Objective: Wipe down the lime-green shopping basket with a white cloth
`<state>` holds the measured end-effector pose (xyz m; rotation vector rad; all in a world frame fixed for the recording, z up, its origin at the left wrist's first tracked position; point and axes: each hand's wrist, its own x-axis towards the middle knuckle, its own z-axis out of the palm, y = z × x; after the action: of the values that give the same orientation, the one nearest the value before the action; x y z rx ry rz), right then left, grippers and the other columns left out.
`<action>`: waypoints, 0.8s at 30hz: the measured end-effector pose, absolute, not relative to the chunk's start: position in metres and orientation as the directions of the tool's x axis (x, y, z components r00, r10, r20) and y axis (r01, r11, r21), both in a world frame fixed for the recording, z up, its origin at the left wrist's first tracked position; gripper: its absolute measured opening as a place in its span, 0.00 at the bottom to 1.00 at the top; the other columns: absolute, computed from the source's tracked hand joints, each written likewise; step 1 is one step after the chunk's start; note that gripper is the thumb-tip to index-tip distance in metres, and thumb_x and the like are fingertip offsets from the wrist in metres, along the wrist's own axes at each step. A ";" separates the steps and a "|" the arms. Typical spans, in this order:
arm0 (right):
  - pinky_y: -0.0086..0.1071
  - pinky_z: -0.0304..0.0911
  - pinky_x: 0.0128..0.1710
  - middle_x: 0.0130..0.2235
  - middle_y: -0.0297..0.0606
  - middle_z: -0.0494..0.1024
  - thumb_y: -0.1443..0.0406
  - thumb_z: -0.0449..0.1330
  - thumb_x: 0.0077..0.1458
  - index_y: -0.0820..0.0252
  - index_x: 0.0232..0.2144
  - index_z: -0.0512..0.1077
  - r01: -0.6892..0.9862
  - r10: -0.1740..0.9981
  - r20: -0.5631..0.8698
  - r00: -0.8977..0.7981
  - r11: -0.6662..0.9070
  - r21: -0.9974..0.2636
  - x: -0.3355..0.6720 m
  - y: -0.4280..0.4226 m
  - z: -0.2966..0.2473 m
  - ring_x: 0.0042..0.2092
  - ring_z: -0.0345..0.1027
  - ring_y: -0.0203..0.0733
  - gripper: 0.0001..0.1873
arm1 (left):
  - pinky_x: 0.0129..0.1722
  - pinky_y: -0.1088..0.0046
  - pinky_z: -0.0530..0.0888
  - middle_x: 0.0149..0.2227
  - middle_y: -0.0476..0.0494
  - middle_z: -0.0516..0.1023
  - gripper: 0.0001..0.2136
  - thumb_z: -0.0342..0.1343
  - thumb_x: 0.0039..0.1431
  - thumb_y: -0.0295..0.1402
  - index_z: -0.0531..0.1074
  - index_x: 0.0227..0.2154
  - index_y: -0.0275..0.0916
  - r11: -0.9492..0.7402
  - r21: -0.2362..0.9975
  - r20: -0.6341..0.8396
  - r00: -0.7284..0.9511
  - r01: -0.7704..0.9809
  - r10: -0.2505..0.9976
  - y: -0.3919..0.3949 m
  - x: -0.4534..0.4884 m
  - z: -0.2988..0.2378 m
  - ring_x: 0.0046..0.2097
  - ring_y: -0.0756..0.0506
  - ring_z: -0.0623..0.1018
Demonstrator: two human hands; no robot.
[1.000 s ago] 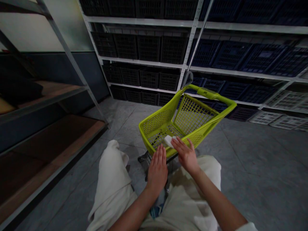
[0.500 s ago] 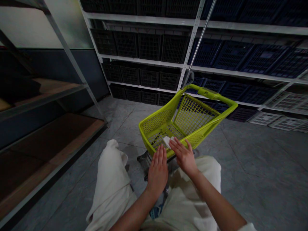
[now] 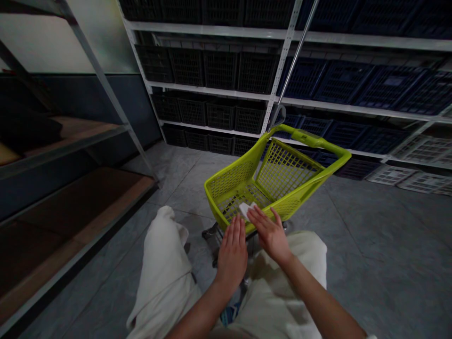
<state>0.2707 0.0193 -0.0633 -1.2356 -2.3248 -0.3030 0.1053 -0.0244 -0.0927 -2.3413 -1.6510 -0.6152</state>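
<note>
White block (image 3: 245,210) lies crosswise, pointing left.

Grey floor tiles (image 3: 370,245) carry a lime-green shopping cart (image 3: 284,169).

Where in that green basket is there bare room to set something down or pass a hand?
In the lime-green shopping basket, bare mesh lies between the small white item and the far wall. Crowded: the near rim, where the right hand touches the item beside the left hand.
</note>
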 end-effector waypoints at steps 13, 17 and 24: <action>0.43 0.38 0.69 0.63 0.42 0.69 0.77 0.49 0.52 0.59 0.63 0.62 0.835 0.724 0.527 -0.445 0.548 -0.048 0.247 0.007 -0.068 0.68 0.54 0.40 0.36 | 0.66 0.57 0.62 0.70 0.29 0.52 0.37 0.47 0.62 0.27 0.35 0.70 0.27 -0.352 0.080 0.472 0.276 0.932 0.838 -0.025 0.108 -0.093 0.70 0.37 0.55; 0.49 0.36 0.69 0.60 0.40 0.72 0.77 0.49 0.53 0.56 0.61 0.65 0.869 0.743 0.537 -0.399 0.493 -0.037 0.288 0.029 -0.059 0.66 0.59 0.42 0.34 | 0.66 0.60 0.62 0.70 0.30 0.52 0.36 0.46 0.62 0.26 0.35 0.70 0.27 -0.343 0.073 0.458 0.274 0.936 0.846 -0.025 0.104 -0.092 0.70 0.39 0.55; 0.50 0.41 0.68 0.61 0.42 0.71 0.78 0.49 0.51 0.60 0.60 0.65 0.952 0.784 0.596 -0.174 0.289 -0.102 0.293 0.034 -0.064 0.66 0.58 0.45 0.34 | 0.66 0.58 0.62 0.71 0.31 0.51 0.35 0.48 0.62 0.27 0.41 0.69 0.27 -0.330 0.080 0.455 0.261 0.940 0.852 -0.026 0.113 -0.093 0.71 0.37 0.54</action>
<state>0.2928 0.0337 -0.0644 -1.5458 -2.0130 -0.3987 0.1131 -0.0262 -0.0929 -2.3216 -1.6789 -0.6305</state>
